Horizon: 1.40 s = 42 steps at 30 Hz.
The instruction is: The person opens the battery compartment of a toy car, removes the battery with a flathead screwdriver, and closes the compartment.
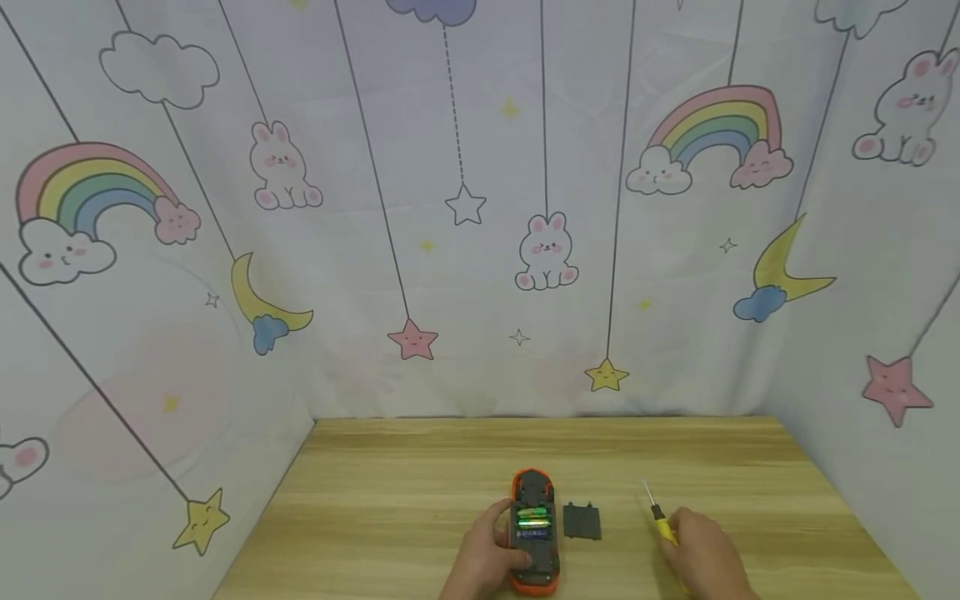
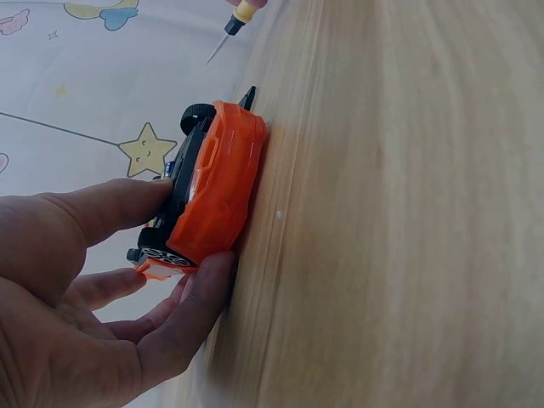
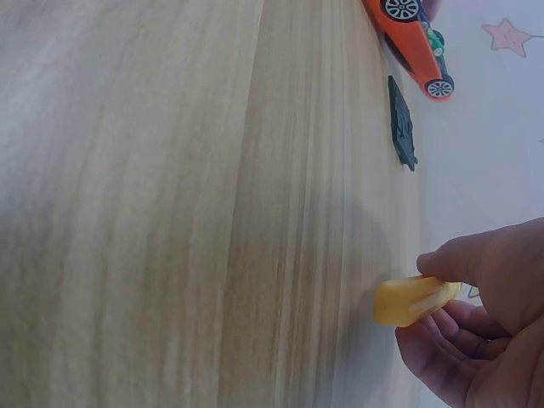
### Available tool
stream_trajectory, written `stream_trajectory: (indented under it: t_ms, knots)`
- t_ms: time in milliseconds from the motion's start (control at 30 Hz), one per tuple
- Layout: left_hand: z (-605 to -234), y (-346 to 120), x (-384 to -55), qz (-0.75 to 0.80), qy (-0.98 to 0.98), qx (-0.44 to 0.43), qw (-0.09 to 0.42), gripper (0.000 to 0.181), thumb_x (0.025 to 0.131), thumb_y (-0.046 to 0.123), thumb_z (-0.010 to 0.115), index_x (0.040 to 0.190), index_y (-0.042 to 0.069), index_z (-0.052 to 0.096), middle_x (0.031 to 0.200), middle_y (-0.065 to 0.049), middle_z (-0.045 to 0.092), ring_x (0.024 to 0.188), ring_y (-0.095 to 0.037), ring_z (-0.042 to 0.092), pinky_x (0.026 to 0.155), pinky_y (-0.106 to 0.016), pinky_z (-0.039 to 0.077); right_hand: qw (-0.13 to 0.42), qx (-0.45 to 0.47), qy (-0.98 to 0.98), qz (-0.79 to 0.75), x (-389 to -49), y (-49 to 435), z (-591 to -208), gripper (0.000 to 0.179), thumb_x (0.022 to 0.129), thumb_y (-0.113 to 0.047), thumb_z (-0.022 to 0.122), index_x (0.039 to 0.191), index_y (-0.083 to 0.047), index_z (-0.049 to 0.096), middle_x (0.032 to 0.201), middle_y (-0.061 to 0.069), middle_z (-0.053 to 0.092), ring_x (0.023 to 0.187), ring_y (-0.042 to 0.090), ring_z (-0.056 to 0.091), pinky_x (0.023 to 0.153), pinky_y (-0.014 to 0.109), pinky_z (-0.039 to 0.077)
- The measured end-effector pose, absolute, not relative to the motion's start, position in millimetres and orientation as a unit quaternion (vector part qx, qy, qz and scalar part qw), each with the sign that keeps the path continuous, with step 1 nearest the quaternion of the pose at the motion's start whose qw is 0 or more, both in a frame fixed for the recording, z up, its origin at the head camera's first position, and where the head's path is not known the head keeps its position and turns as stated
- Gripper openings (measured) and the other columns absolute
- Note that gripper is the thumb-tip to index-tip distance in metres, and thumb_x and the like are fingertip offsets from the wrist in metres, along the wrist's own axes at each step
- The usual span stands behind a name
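My left hand [image 1: 482, 557] grips the toy car [image 1: 543, 552] from the left, upside down on the table [image 1: 390, 483]. Three batteries [image 1: 533, 523], I think, lie crosswise in it. Just right lies the cover [image 1: 582, 522]; farther right, the screwdriver [image 1: 663, 528] in my right hand [image 1: 705, 552]. Behind the table hangs the cloth [image 1: 480, 283].

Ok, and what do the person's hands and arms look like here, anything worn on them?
Both the left hand and the right hand are bare: no glove, ring or sleeve shows. The picture edge cuts off the arms, so anything worn higher can't be seen.
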<state>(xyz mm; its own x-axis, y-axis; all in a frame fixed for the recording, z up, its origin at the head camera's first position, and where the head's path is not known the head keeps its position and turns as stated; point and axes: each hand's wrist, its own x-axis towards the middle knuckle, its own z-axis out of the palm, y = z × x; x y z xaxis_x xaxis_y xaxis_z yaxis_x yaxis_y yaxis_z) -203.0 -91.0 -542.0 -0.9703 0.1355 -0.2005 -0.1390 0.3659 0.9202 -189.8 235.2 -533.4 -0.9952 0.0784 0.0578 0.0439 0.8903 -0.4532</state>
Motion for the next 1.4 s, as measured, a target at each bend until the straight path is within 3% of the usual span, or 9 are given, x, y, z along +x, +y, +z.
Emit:
stream_trajectory:
  t_ms: [367,1000,1267,1400]
  knots:
    - [-542,-92,-203,0.562,0.818,0.002,0.118,0.087,0.075,-0.001,0.085,0.151,0.006,0.045,0.09,-0.007,0.068,0.08,-0.019,0.067,0.073,-0.038,0.054,0.039,-0.03,-0.97,0.238,-190,233,-540,0.025,0.083,-0.017,0.077,0.089,0.004,0.067,0.074,0.003,0.062,0.066,0.017,0.054,0.061,0.034,0.048]
    - [-543,-91,-202,0.563,0.819,0.0,0.115,0.087,0.074,-0.001,0.085,0.151,0.007,0.046,0.089,-0.007,0.068,0.078,-0.018,0.066,0.071,-0.037,0.053,-0.012,-0.051,-0.964,0.262,-192,229,-543,0.029,0.083,-0.02,0.075,0.093,0.005,0.065,0.072,0.004,0.058,0.062,0.017,0.053,0.055,0.03,0.045]
    - [-542,-91,-203,0.569,0.812,-0.005,0.128,0.088,0.074,-0.003,0.084,0.152,0.006,0.044,0.089,-0.007,0.069,0.08,-0.018,0.067,0.071,-0.037,0.054,-0.022,-0.052,-0.963,0.263,-192,228,-538,0.035,0.084,-0.029,0.075,0.088,0.003,0.063,0.07,0.004,0.057,0.061,0.018,0.053,0.055,0.031,0.044]
    - [-542,-91,-203,0.572,0.809,-0.009,0.133,0.088,0.074,-0.003,0.084,0.152,0.006,0.044,0.089,-0.006,0.069,0.08,-0.018,0.067,0.069,-0.035,0.054,-0.013,-0.046,-0.97,0.238,-196,231,-533,0.047,0.085,-0.035,0.075,0.101,0.008,0.063,0.078,0.007,0.065,0.067,0.02,0.058,0.061,0.04,0.052]
